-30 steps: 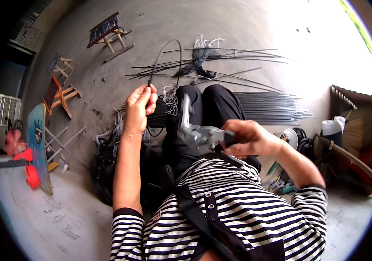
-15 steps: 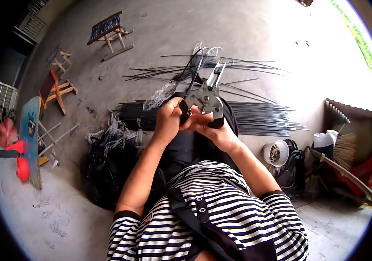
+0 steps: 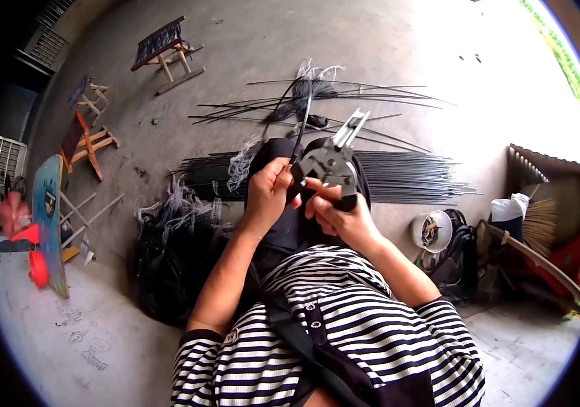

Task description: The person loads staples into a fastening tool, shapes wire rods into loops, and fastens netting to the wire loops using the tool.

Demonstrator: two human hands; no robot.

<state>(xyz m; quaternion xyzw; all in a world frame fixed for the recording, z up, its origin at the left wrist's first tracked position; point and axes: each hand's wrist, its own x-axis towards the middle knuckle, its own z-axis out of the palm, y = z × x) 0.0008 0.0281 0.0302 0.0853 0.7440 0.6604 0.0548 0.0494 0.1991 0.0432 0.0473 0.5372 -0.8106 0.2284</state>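
My right hand (image 3: 344, 220) is closed around the lower end of a metal pliers-type tool that looks like a wire stripper (image 3: 331, 165). Its silver jaws point up and to the right, and its fingers partly hide the dark handles. Close beside the tool's left side, my left hand (image 3: 267, 193) is closed on a thin black cable (image 3: 301, 132). The cable rises from that fist and bends near the top. Whether the left fingers also touch the tool I cannot tell. Both hands are above my dark-clad knees (image 3: 280, 227).
Beyond my knees lies a wide bundle of thin black rods (image 3: 412, 178), with loose rods (image 3: 229, 112) farther out. A black heap (image 3: 171, 271) with white strands sits left. To the right stand a white bucket (image 3: 432, 230) and a broom (image 3: 539, 227). Folding stools (image 3: 171, 54) stand farther off.
The tool has tilted to the right, its jaws shifting away from the cable. My right hand has lowered slightly and turned; my left hand stays closed on the cable.
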